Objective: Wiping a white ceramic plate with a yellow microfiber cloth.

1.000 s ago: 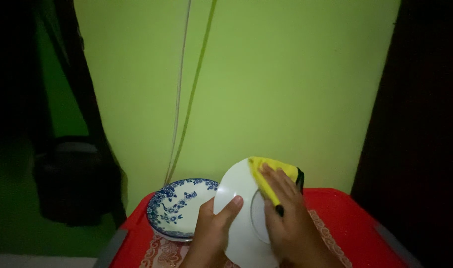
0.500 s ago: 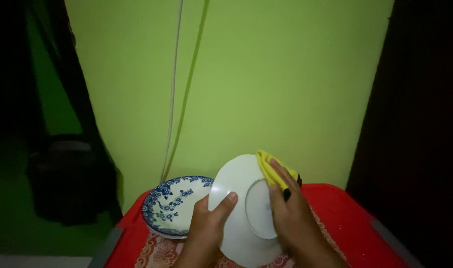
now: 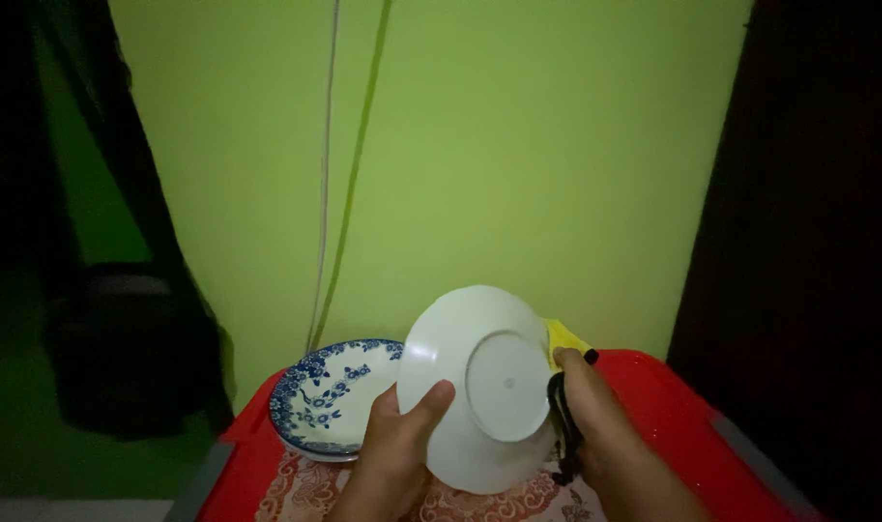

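Standing on edge above the red plastic tabletop [image 3: 673,406], the round white ceramic plate [image 3: 479,387] shows its underside to the camera, tilted, held between 2 hands. Left hand [image 3: 402,454] grips its near-left rim, thumb across the back. Right hand [image 3: 605,435] closes on the right rim with a yellow sponge [image 3: 562,335] behind the plate's far-right edge. Blue-and-white floral ceramic bowl [image 3: 330,391] sits just left, apart from both hands.
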